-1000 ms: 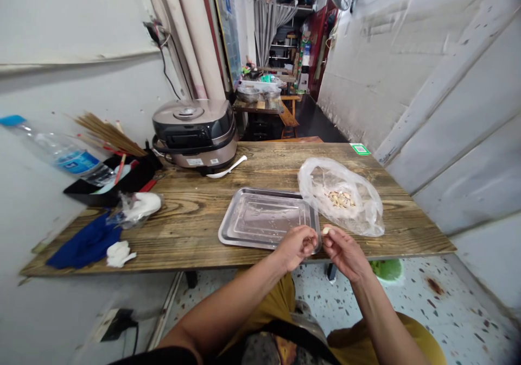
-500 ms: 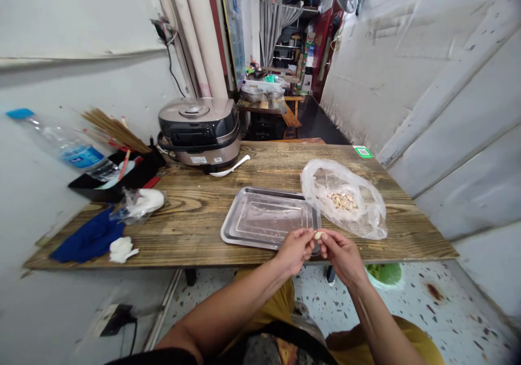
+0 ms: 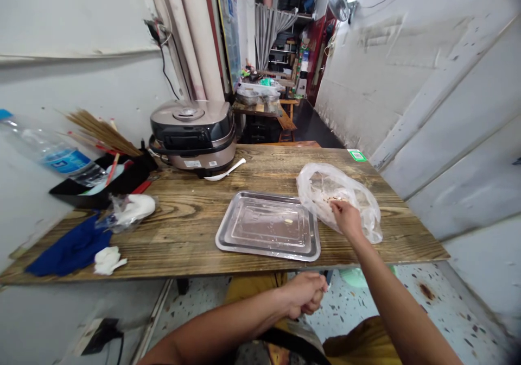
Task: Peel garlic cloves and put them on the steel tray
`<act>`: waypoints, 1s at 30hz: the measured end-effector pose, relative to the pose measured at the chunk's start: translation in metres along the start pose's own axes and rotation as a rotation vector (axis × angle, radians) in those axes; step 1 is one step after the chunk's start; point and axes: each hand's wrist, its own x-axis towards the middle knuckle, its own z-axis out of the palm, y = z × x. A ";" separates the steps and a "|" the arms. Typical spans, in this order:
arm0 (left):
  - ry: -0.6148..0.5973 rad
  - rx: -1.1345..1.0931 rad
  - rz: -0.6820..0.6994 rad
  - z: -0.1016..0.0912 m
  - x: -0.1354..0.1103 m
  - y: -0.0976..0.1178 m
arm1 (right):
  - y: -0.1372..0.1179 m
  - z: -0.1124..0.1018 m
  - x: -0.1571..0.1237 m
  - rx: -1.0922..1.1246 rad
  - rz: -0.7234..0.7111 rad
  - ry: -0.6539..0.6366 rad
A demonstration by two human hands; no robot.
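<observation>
My right hand [image 3: 347, 218] reaches into a clear plastic bag [image 3: 313, 183] on the table, fingertips pinched together among the pale garlic cloves [image 3: 337, 198]. What lies between those fingertips is hidden. Below the table's front edge, my left hand [image 3: 306, 294] is curled closed, and its contents do not show. A metal tray [image 3: 228, 234] lies left of the bag, which touches its right corner. On the tray's wet-looking bottom rests a single pale garlic clove [image 3: 288, 221].
A rice cooker [image 3: 193, 131] and white spoon [image 3: 226, 170] stand behind the tray. At left are a bottle [image 3: 69, 158], a black holder with sticks [image 3: 130, 177], a blue cloth [image 3: 73, 248] and crumpled tissue [image 3: 108, 260]. A green basin [image 3: 353, 277] sits on the floor.
Both hands were together over the tray's front right corner, pinching a clove. They have parted: right into the bag, left down below the table edge. A clove now lies on the tray.
</observation>
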 end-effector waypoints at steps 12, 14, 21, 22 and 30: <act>-0.031 -0.003 0.144 0.012 0.002 0.018 | 0.045 -0.001 0.039 -0.161 0.180 -0.060; -0.017 -0.007 0.164 0.012 0.004 0.018 | 0.050 -0.002 0.036 -0.147 0.188 -0.058; 0.005 -0.002 0.143 0.020 0.001 0.015 | 0.062 -0.012 0.040 -0.203 0.172 -0.117; 0.011 0.000 0.143 0.021 0.001 0.014 | 0.063 -0.014 0.041 -0.212 0.170 -0.127; -0.013 -0.002 0.141 0.024 0.001 0.013 | 0.061 -0.007 0.040 -0.280 0.111 -0.268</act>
